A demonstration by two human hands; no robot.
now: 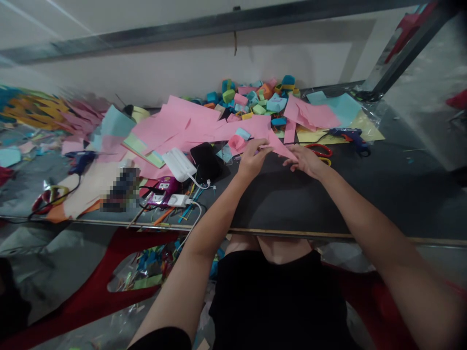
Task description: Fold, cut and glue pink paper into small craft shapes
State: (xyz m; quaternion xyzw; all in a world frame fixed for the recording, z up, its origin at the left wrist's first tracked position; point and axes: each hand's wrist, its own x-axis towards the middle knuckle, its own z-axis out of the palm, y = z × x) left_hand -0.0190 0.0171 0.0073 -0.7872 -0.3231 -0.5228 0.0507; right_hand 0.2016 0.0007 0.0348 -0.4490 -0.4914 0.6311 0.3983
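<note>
A piece of pink paper with a pointed lower end is held up between my hands, above the front half of the dark table. My left hand pinches its left edge with thumb and fingers. A bit of something purple shows by those fingers; whether it is held too, I cannot tell. At the paper's pointed right end, my right hand grips it with thumb and forefinger, the other fingers loosely bent below. Just behind my left hand lies a rolled pink paper piece. Scissors with red and yellow handles lie behind my right hand.
Pink sheets and a heap of small coloured folded papers cover the back. A blue glue gun lies right. Left are a black phone, white power bank, purple power strip with cables, and another glue gun.
</note>
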